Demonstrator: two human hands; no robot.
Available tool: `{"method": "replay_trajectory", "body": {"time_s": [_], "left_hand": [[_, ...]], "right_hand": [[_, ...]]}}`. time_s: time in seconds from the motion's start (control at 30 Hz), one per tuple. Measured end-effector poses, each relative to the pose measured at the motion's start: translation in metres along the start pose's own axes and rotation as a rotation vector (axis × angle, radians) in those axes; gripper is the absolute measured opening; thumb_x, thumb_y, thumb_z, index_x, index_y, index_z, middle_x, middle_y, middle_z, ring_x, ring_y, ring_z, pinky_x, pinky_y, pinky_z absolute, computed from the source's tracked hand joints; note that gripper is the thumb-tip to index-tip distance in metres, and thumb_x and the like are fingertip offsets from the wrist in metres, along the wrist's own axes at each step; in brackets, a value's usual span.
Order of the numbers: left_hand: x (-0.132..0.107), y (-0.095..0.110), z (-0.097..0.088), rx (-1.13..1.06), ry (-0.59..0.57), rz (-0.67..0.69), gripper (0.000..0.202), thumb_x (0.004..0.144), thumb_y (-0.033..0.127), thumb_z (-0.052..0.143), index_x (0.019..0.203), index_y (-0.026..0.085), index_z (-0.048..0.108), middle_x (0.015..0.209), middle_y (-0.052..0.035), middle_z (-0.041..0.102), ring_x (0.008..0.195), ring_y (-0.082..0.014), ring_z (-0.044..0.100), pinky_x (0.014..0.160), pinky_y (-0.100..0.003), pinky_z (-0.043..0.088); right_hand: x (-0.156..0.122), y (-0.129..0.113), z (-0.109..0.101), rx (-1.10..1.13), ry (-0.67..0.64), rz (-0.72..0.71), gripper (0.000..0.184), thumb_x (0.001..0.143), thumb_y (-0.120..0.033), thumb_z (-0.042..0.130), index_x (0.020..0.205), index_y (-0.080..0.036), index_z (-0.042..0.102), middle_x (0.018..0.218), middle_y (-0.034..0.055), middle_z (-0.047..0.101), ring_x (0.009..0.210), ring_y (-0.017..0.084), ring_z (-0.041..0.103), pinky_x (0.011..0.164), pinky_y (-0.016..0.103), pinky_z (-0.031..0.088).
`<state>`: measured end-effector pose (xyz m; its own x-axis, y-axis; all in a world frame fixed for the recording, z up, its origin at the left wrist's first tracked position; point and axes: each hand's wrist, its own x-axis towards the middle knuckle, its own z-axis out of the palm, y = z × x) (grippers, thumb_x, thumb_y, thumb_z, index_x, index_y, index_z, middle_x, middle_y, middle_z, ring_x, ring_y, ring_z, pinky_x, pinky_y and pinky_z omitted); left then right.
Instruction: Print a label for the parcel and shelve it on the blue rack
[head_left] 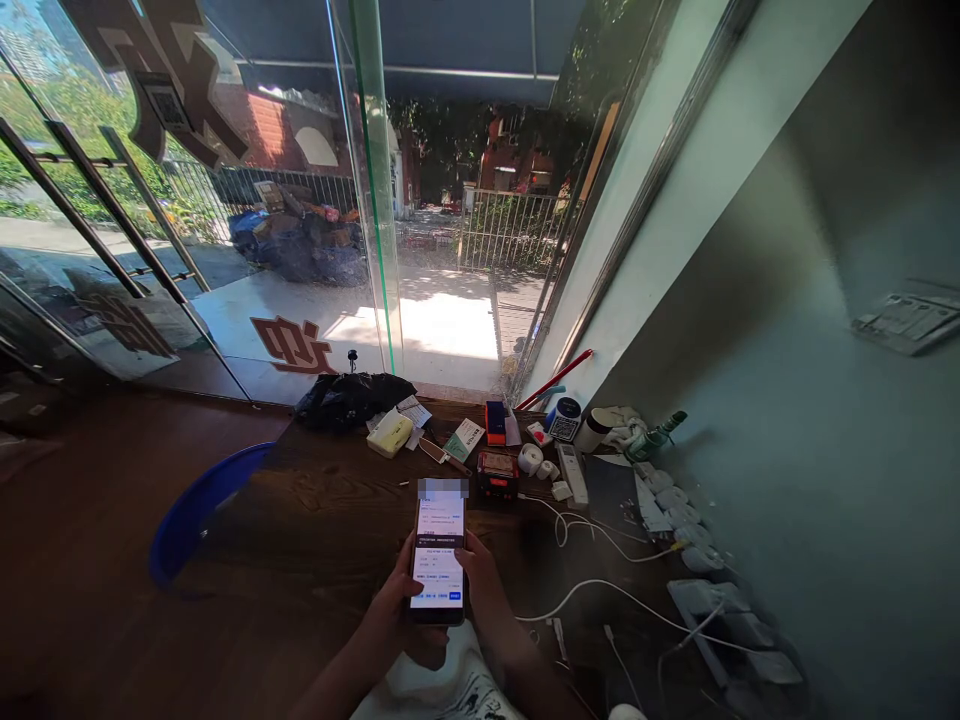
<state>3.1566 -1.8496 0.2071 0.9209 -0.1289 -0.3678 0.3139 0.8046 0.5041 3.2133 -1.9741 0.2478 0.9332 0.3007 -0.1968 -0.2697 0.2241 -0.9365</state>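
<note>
- Phone (437, 560) is standing upright in the lower middle of the head view, between both hands, its lit screen facing the person and showing lines of text and a blue button.
- The left hand (396, 592) is gripping the phone's left edge, bent closely around it, its thumb lying over the lower left of the screen.
- The right hand (478, 572) is gripping the opposite edge, its thumb touching the screen's right side; most fingers are hiding behind the phone.
- The dark wooden desk (322, 525) is stretching out beyond the hands.
- Past the phone's top, a red-and-black box (497, 477) is sitting near a knife (455, 464), a green-and-white card (464, 439) and a yellow pack (390, 437).
- A black bag (346, 400) is lying crumpled at the desk's far left.
- To the right, white rolls (530, 459) are standing near the box, and a green bottle (651, 441) is leaning by the wall (750, 430).
- White cables (592, 583) are trailing across the desk's right side towards a power strip (694, 617).
</note>
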Motion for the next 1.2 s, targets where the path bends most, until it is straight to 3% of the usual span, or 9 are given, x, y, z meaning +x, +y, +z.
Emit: {"method": "replay_trajectory", "body": {"time_s": [0.2,0.73,0.83,0.9,1.0,1.07,1.13,1.2], "left_hand": [[-0.005,0.002,0.004,0.022,-0.046,-0.023,0.087,0.063,0.022,0.063,0.140,0.033,0.025,0.120,-0.0087,0.059,0.102,-0.0316,0.058,0.083,-0.045,0.048],[-0.004,0.000,-0.001,0.003,0.009,-0.027,0.088,0.061,0.019,0.063,0.139,0.032,0.027,0.124,-0.0095,0.057,0.106,-0.0327,0.055,0.083,-0.045,0.048],[0.001,0.000,-0.006,0.006,-0.010,-0.030,0.091,0.058,0.018,0.065,0.139,0.033,0.027,0.126,-0.0088,0.056,0.108,-0.0338,0.054,0.082,-0.046,0.048],[0.005,0.000,-0.008,0.015,-0.028,-0.021,0.093,0.056,0.016,0.065,0.139,0.033,0.027,0.126,-0.0077,0.056,0.110,-0.0340,0.053,0.083,-0.045,0.048],[0.008,-0.001,-0.007,0.022,-0.058,0.017,0.092,0.054,0.014,0.064,0.138,0.031,0.030,0.123,-0.0070,0.058,0.110,-0.0320,0.053,0.085,-0.042,0.047],[0.008,-0.003,-0.005,0.006,-0.068,0.054,0.092,0.052,0.015,0.063,0.138,0.026,0.031,0.116,-0.0079,0.062,0.105,-0.0304,0.056,0.084,-0.041,0.047],[0.007,-0.004,-0.004,-0.008,-0.062,0.067,0.093,0.052,0.015,0.061,0.139,0.024,0.030,0.113,-0.0087,0.064,0.100,-0.0298,0.058,0.082,-0.040,0.047],[0.006,-0.003,-0.005,-0.003,-0.047,0.038,0.093,0.055,0.016,0.060,0.140,0.027,0.026,0.117,-0.0085,0.063,0.101,-0.0300,0.058,0.083,-0.041,0.047]], "right_hand": [[0.000,0.001,0.000,-0.013,0.000,-0.004,0.029,0.063,-0.034,0.054,0.081,-0.016,0.067,0.068,0.0039,0.068,0.060,0.019,0.059,0.056,0.030,0.043],[-0.001,0.005,-0.001,-0.059,-0.014,-0.030,0.029,0.070,-0.037,0.052,0.087,-0.016,0.066,0.074,0.0041,0.069,0.063,0.020,0.059,0.059,0.031,0.045],[0.002,0.005,-0.002,-0.084,0.006,-0.088,0.038,0.075,-0.049,0.054,0.097,-0.018,0.063,0.090,0.0067,0.069,0.079,0.022,0.061,0.073,0.035,0.047],[0.003,0.004,-0.005,-0.132,0.027,-0.206,0.056,0.077,-0.060,0.049,0.117,-0.022,0.054,0.112,0.0095,0.063,0.098,0.025,0.058,0.085,0.039,0.044],[0.005,0.000,-0.008,-0.344,0.030,-0.439,0.069,0.081,-0.067,0.035,0.137,-0.027,0.033,0.139,0.0108,0.041,0.123,0.029,0.041,0.101,0.047,0.033],[0.006,-0.003,-0.009,-0.504,0.007,-0.538,0.067,0.083,-0.066,0.031,0.138,-0.027,0.033,0.146,0.0099,0.030,0.133,0.030,0.027,0.108,0.051,0.022],[0.008,-0.004,-0.009,-0.525,0.007,-0.549,0.069,0.082,-0.064,0.036,0.139,-0.026,0.029,0.148,0.0108,0.025,0.135,0.031,0.024,0.109,0.052,0.020],[0.009,-0.002,-0.011,-0.385,-0.040,-0.453,0.077,0.078,-0.060,0.049,0.141,-0.025,0.021,0.146,0.0131,0.029,0.129,0.032,0.035,0.104,0.052,0.031]]}}
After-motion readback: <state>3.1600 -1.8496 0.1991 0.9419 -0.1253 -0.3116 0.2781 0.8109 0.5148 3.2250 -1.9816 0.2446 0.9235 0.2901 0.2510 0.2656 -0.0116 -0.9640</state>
